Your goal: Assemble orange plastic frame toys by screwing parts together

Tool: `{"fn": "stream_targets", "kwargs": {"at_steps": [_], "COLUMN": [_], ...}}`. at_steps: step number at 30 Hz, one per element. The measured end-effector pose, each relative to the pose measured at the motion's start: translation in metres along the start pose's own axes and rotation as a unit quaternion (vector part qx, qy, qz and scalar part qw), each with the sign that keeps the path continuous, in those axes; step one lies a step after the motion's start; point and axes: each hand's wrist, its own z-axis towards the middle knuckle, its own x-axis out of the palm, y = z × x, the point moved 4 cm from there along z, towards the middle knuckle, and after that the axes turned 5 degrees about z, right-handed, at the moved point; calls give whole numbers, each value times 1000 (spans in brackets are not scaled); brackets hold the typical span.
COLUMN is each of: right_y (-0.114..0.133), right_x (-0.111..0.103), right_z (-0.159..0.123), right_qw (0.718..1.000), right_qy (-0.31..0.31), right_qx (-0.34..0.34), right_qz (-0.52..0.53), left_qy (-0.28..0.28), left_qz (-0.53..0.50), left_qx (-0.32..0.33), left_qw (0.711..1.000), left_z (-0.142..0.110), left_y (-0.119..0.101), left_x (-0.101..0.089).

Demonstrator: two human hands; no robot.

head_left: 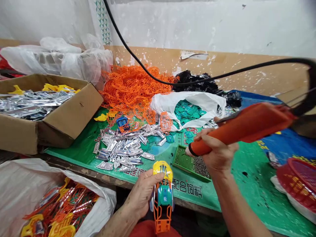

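Gripping a yellow, teal and orange plastic assembly (pixel 165 196) just off the table's near edge, the left hand (pixel 142 189) lays its thumb across the yellow end, closed firmly enough to keep it upright. The right hand (pixel 219 153) is wrapped around a thick orange-red, corded driver (pixel 227 133), its pale tip over a green, perforated plastic tray (pixel 182 158) of small, dark metal screws (pixel 201 166). From where I stand, I'd judge the step to be picking up a screw; I cannot tell whether the tip carries one. The next move seems to call for a seated screw, then careful lining-up with the assembly. Shiny silver pieces (pixel 120 149) lie farther left.
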Motion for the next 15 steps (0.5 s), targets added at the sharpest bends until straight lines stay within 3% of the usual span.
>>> {"fn": "stream_targets", "kwargs": {"at_steps": [6, 15], "right_y": [-30, -42], "right_x": [-9, -13], "right_z": [-1, 0], "right_qw": [998, 998], "right_qy": [-12, -19], "right_qx": [1, 15], "right_qz": [-54, -50], "left_qy": [25, 49], "left_qz": [36, 57], "left_qx": [-18, -30], "left_qw": [999, 997], "left_z": [-2, 0], "left_y": [0, 7], "left_x": [1, -2]}}
